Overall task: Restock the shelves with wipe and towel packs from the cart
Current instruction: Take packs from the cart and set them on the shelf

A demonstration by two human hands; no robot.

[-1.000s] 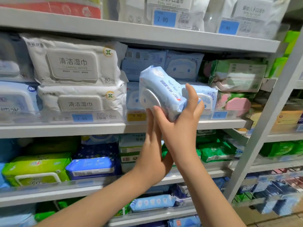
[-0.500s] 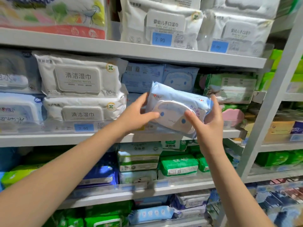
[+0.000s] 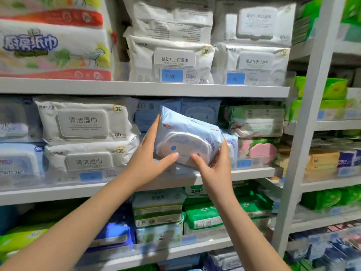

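Blue wipe pack (image 3: 192,122) is up at the front edge of the middle shelf (image 3: 254,172), held between both hands and not seated yet. Its long axis is tilted, roughly 10 o'clock to 4 o'clock, with the lid (image 3: 185,145) facing the person. Left hand (image 3: 148,165) has the 8 o'clock end, fingers laid up the side and thumb pinching the lid. Right hand (image 3: 214,173) wraps the 4 o'clock end, thumb on the lid too. The slot looks to be at 12 o'clock, straight behind, where matching blue packs (image 3: 201,110) sit between white cleaning wipes (image 3: 86,122) at 9 and green packs (image 3: 256,122) at 3. Probably needs levelling before it goes in.
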